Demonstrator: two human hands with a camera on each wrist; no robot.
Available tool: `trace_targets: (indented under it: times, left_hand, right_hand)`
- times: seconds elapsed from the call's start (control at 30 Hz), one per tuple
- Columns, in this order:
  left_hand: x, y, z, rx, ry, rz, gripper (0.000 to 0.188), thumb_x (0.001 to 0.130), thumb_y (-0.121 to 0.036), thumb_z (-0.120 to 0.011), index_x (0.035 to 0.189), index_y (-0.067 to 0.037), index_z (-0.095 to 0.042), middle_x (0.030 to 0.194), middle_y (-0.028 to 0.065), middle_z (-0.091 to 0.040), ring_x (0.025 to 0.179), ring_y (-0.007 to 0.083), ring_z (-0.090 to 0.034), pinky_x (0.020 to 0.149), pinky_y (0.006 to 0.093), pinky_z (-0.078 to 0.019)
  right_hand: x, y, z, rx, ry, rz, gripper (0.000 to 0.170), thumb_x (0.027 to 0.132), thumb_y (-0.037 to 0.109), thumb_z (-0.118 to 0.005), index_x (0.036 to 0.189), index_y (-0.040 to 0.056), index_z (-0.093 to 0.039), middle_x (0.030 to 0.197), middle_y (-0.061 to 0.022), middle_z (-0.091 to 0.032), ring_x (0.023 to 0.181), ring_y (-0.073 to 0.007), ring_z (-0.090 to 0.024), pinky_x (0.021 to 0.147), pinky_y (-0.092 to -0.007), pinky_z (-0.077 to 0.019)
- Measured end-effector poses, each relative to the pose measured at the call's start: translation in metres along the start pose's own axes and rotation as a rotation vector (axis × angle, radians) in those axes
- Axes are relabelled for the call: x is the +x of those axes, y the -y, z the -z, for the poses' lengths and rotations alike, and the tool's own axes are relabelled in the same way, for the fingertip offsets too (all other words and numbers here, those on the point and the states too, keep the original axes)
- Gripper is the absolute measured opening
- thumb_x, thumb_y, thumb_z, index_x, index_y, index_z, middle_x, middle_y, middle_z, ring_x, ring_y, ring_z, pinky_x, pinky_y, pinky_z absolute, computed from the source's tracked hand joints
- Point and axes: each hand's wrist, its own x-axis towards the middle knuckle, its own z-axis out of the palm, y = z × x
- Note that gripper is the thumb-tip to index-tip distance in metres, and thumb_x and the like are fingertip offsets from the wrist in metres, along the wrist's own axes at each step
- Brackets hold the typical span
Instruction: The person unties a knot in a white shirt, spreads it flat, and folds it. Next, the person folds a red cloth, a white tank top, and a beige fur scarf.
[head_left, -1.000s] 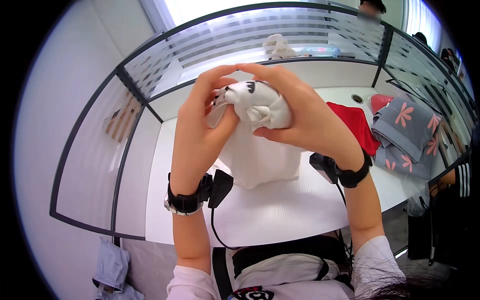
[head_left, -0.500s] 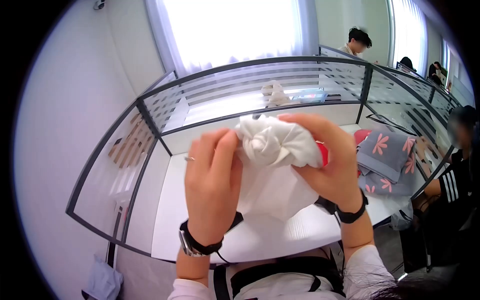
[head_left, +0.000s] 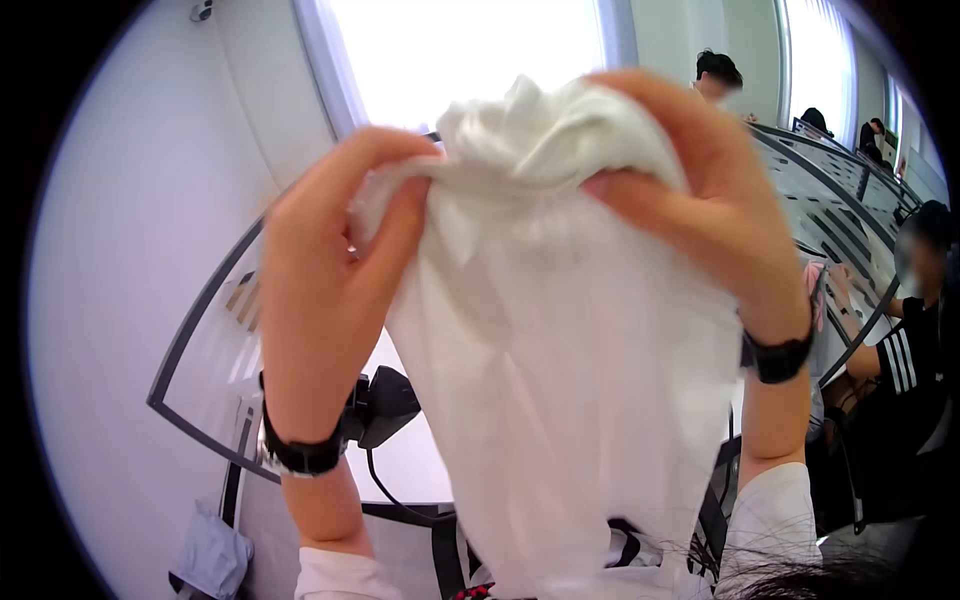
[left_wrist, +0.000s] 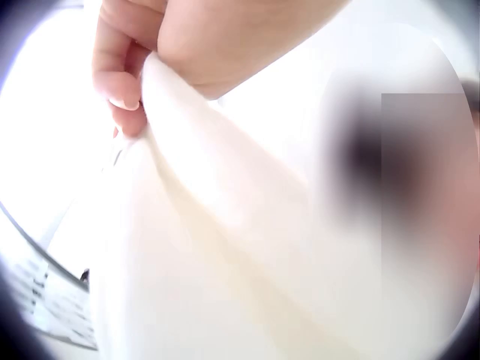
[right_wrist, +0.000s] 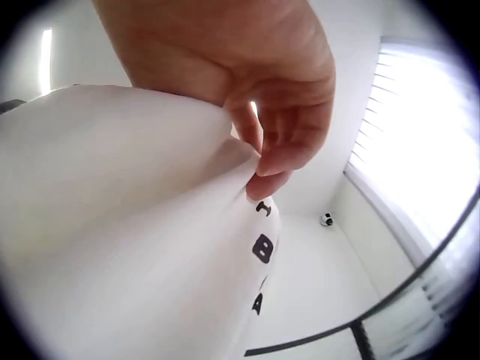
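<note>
A white garment (head_left: pixel 565 350) hangs from both raised hands, its upper edge bunched and twisted and its lower part falling toward the lap. My left hand (head_left: pixel 320 280) pinches the bunched edge at the left between thumb and fingers. At the right of the bunch, my right hand (head_left: pixel 725 215) grips the cloth, thumb in front. The left wrist view has the left fingers (left_wrist: pixel 120 90) closed on a fold of the white fabric. Black printed letters (right_wrist: pixel 262 247) run down the cloth below the right fingertips in the right wrist view.
Most of the white table (head_left: pixel 410 460) is hidden behind the garment. A dark-framed partition (head_left: pixel 185 345) surrounds the table. At the right sits a person (head_left: pixel 900 370) in black. A pale blue cloth item (head_left: pixel 215 550) is low at the left. A bright window (head_left: pixel 460 60) lies ahead.
Both hands have risen and spread apart with the garment. Its body now hangs long and wide in front, hiding the table and the folded cloths at the right.
</note>
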Motion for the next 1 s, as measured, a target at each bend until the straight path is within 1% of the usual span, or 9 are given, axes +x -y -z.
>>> trace_targets:
  times: [0.1, 0.27, 0.33, 0.37, 0.5, 0.57, 0.73, 0.83, 1.0]
  left_hand:
    - [-0.012, 0.065, -0.039, -0.169, 0.231, 0.190, 0.015, 0.091, -0.005, -0.064, 0.105, -0.001, -0.067, 0.084, 0.0073, -0.068, 0.072, 0.0137, -0.059, 0.065, 0.0281, -0.0461]
    - [-0.070, 0.210, -0.141, -0.138, 0.452, 0.483, 0.024, 0.094, -0.014, -0.068, 0.115, -0.002, -0.066, 0.109, 0.0081, -0.067, 0.098, 0.0149, -0.063, 0.081, 0.0271, -0.0511]
    - [-0.113, 0.258, -0.164, 0.033, 0.449, 0.452, 0.038, 0.095, -0.019, -0.068, 0.128, -0.003, -0.060, 0.129, 0.0133, -0.062, 0.113, 0.0233, -0.063, 0.089, 0.0334, -0.0538]
    - [-0.124, 0.257, -0.159, 0.067, 0.611, 0.556, 0.047, 0.096, -0.022, -0.069, 0.136, -0.003, -0.054, 0.141, 0.0158, -0.054, 0.120, 0.0293, -0.061, 0.094, 0.0364, -0.0540]
    - [-0.192, 0.242, -0.122, -0.033, 0.810, 0.734, 0.044, 0.095, -0.022, -0.070, 0.131, -0.002, -0.056, 0.123, 0.0132, -0.058, 0.105, 0.0263, -0.062, 0.088, 0.0367, -0.0527]
    - [-0.203, 0.212, -0.094, 0.086, 0.828, 0.661, 0.044, 0.093, -0.019, -0.071, 0.130, -0.001, -0.056, 0.117, 0.0142, -0.056, 0.102, 0.0268, -0.059, 0.089, 0.0371, -0.0504]
    - [-0.232, 0.159, -0.059, 0.288, 0.760, 0.744, 0.052, 0.088, -0.013, -0.071, 0.134, 0.002, -0.052, 0.140, 0.0222, -0.048, 0.130, 0.0413, -0.047, 0.110, 0.0450, -0.0393]
    - [-0.239, 0.139, -0.053, 0.257, 0.915, 0.580, 0.057, 0.088, -0.017, -0.073, 0.138, 0.001, -0.051, 0.153, 0.0237, -0.039, 0.139, 0.0438, -0.041, 0.113, 0.0480, -0.0373]
    - [-0.250, 0.124, -0.045, 0.248, 1.022, 0.541, 0.062, 0.089, -0.023, -0.072, 0.140, 0.002, -0.049, 0.156, 0.0221, -0.037, 0.141, 0.0427, -0.039, 0.114, 0.0487, -0.0356]
  right_hand:
    - [-0.011, -0.087, -0.024, 0.061, 0.051, 0.012, 0.037, 0.087, 0.010, -0.072, 0.122, 0.0003, -0.065, 0.105, -0.0070, -0.071, 0.096, -0.0127, -0.066, 0.089, -0.0297, -0.0526]
    - [-0.064, -0.266, -0.084, 0.091, 0.181, -0.439, 0.053, 0.086, 0.019, -0.075, 0.134, 0.0019, -0.059, 0.121, -0.0151, -0.067, 0.106, -0.0262, -0.065, 0.094, -0.0342, -0.0515]
    - [-0.102, -0.306, -0.098, -0.422, 0.266, -0.484, 0.058, 0.089, 0.016, -0.074, 0.141, 0.0021, -0.052, 0.134, -0.0164, -0.059, 0.118, -0.0262, -0.058, 0.102, -0.0357, -0.0479]
    - [-0.112, -0.302, -0.094, -0.348, 0.360, -0.577, 0.061, 0.091, 0.021, -0.073, 0.144, 0.0026, -0.049, 0.133, -0.0191, -0.056, 0.118, -0.0298, -0.056, 0.101, -0.0361, -0.0485]
    - [-0.150, -0.245, -0.060, -0.188, 0.547, -0.715, 0.054, 0.090, 0.020, -0.071, 0.136, 0.0002, -0.053, 0.131, -0.0174, -0.056, 0.115, -0.0302, -0.057, 0.099, -0.0353, -0.0483]
    - [-0.170, -0.221, -0.043, -0.242, 0.625, -0.689, 0.051, 0.088, 0.018, -0.072, 0.133, 0.0015, -0.054, 0.131, -0.0189, -0.055, 0.115, -0.0334, -0.057, 0.100, -0.0384, -0.0480]
    - [-0.196, -0.177, -0.031, -0.428, 0.679, -0.554, 0.049, 0.082, 0.009, -0.073, 0.128, 0.0001, -0.057, 0.138, -0.0191, -0.053, 0.130, -0.0382, -0.051, 0.108, -0.0451, -0.0435]
    - [-0.206, -0.172, -0.038, -0.502, 0.771, -0.482, 0.050, 0.081, 0.008, -0.072, 0.128, 0.0010, -0.057, 0.139, -0.0186, -0.052, 0.132, -0.0373, -0.049, 0.111, -0.0456, -0.0420]
    - [-0.213, -0.166, -0.043, -0.519, 0.766, -0.467, 0.050, 0.080, 0.014, -0.074, 0.124, -0.0019, -0.057, 0.122, -0.0156, -0.056, 0.115, -0.0335, -0.056, 0.092, -0.0431, -0.0478]
